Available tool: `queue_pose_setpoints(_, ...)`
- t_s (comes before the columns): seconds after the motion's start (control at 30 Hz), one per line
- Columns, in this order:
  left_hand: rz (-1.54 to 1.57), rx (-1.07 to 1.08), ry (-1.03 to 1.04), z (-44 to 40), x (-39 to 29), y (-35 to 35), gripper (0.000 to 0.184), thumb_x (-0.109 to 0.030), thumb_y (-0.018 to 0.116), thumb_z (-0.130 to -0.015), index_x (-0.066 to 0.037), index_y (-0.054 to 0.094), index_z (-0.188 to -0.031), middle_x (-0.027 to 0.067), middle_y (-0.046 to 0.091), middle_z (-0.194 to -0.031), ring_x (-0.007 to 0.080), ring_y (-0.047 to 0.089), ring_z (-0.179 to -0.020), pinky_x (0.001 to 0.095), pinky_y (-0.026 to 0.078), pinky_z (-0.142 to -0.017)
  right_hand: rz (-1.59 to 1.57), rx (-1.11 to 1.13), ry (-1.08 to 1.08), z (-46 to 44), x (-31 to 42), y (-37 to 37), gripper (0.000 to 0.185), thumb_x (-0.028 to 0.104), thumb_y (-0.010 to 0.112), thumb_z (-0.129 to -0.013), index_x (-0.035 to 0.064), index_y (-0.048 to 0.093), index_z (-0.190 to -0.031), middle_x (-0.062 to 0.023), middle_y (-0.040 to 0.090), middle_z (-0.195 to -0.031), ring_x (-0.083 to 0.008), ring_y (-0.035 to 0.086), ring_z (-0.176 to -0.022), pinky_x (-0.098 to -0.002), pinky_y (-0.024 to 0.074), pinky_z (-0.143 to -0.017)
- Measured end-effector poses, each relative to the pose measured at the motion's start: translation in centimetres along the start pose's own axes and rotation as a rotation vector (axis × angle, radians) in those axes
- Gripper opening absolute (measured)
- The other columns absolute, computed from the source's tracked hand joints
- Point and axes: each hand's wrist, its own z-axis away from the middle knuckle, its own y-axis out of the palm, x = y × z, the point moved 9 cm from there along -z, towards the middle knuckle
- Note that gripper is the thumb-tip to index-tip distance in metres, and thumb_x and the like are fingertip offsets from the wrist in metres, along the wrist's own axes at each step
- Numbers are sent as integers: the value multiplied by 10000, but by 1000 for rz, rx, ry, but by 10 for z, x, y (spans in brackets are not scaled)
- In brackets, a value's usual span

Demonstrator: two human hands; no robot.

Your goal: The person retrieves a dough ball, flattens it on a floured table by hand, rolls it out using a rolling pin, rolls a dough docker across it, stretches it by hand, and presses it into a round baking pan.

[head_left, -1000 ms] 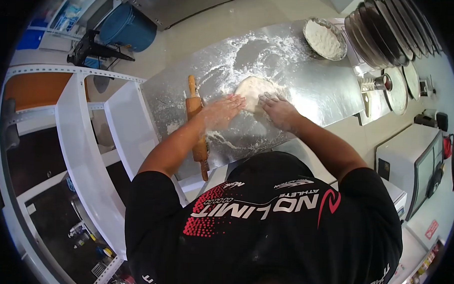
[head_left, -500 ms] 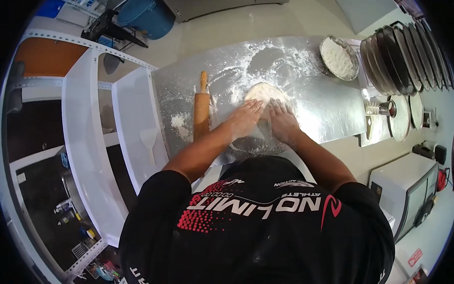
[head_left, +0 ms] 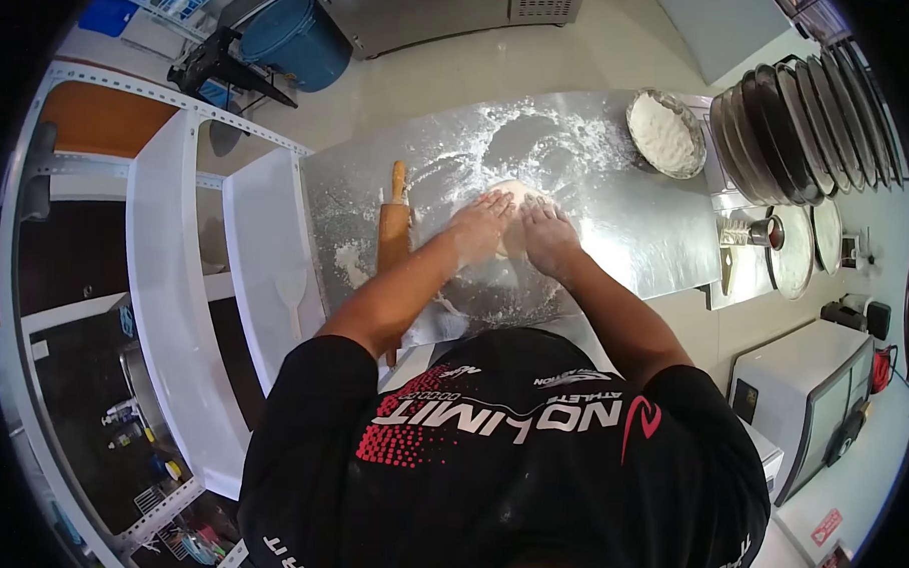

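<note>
A pale, flattened piece of dough (head_left: 516,192) lies on the floured metal table (head_left: 656,241), partly covered by both hands. My left hand (head_left: 483,225) presses flat on its left part with fingers stretched forward. On the right part rests my right hand (head_left: 548,235), also flat, its fingers extended. The hands are close together, with a strip of dough showing between them. To the left of my left hand, a wooden rolling pin (head_left: 393,232) lies lengthwise, its near end partly behind my forearm.
A metal bowl of flour (head_left: 666,133) stands at the table's far right corner. Beyond it are several dark round pans (head_left: 770,130) in a row. White shelving (head_left: 262,207) with a white spatula (head_left: 292,286) borders the left side. A blue bin (head_left: 298,40) stands on the floor behind.
Both hands have shifted forward over the dough and now cover more of its far part. The camera view has tilted slightly.
</note>
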Motion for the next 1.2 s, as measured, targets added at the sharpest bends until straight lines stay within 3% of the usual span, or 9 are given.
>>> queue_pose_setpoints(0.1, 63, -63, 81, 6, 14, -2, 636, -215, 447, -1003, 54, 360, -1572, 219, 324, -1674, 306, 292, -1569, 418, 169, -1317, -88, 69, -107, 13, -8, -18, 675, 307, 442, -1023, -91, 344, -1559, -257, 348, -1650, -364, 376, -1517, -467, 235, -1282)
queue_pose_setpoints(0.2, -162, -44, 217, 29, 24, 6, 637, -210, 440, -1005, 24, 351, -1590, 193, 318, -1683, 283, 285, -1573, 413, 157, -1321, -183, 142, -219, 29, -13, -17, 665, 266, 449, -1019, -81, 327, -1573, -252, 334, -1659, -349, 371, -1523, -458, 233, -1286)
queue_pose_setpoints(0.33, 40, -40, 314, 53, 25, 8, 631, -174, 424, -997, 0, 352, -1599, 172, 314, -1689, 270, 280, -1576, 405, 138, -1326, -106, 28, -314, 55, -17, -8, 659, 162, 517, -957, -66, 351, -1553, -222, 359, -1654, -361, 359, -1529, -461, 254, -1272)
queue_pose_setpoints(0.53, 15, -30, 250, 71, 0, 26, 583, -151, 391, -1009, 18, 407, -1566, 163, 347, -1677, 279, 312, -1564, 406, 181, -1314, -91, 58, -267, 59, 15, -7, 691, 184, 498, -990, -56, 278, -1600, -240, 271, -1689, -385, 289, -1558, -469, 196, -1304)
queue_pose_setpoints(0.67, 69, -140, 194, 67, -25, 19, 574, -144, 391, -1005, 43, 424, -1547, 188, 375, -1658, 287, 319, -1561, 408, 187, -1310, -75, 73, -127, 59, 22, 6, 670, 185, 504, -973, -84, 320, -1559, -258, 292, -1672, -375, 306, -1552, -484, 208, -1294)
queue_pose_setpoints(0.83, 99, -20, 126, 57, -47, 9, 579, -141, 405, -990, 74, 434, -1527, 219, 406, -1632, 314, 334, -1552, 410, 209, -1299, -98, 15, -143, 60, 43, -3, 674, 204, 507, -979, -101, 317, -1549, -296, 271, -1665, -412, 302, -1545, -502, 225, -1287)
queue_pose_setpoints(0.93, 51, -92, 136, 57, -54, 22, 584, -148, 428, -976, 84, 445, -1512, 229, 420, -1619, 318, 341, -1547, 414, 214, -1297, -83, -2, -107, 65, 46, 3, 667, 211, 502, -980, -107, 325, -1538, -308, 282, -1653, -425, 310, -1538, -507, 245, -1275)
queue_pose_setpoints(1.2, -6, -206, 84, 33, -34, -3, 584, -179, 468, -960, 100, 484, -1473, 256, 447, -1590, 339, 372, -1525, 418, 232, -1288, -199, -141, 48, 54, 17, 2, 640, 225, 473, -987, -114, 351, -1516, -328, 307, -1630, -446, 333, -1522, -509, 281, -1252)
